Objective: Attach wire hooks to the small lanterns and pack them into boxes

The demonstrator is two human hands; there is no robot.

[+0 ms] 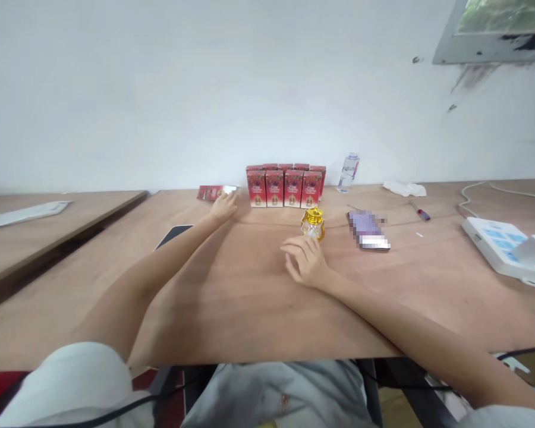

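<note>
My left hand reaches far across the wooden table and rests at a flattened red carton lying near the wall; its fingers lie on the carton's right end. My right hand hovers in the middle of the table with loosely curled, spread fingers, holding nothing, just in front of a small gold lantern. Behind the lantern stand several upright red boxes in rows against the wall.
A clear water bottle stands right of the boxes. A purple phone, a small screwdriver, a crumpled white cloth and a white power strip lie to the right. A dark flat object lies left.
</note>
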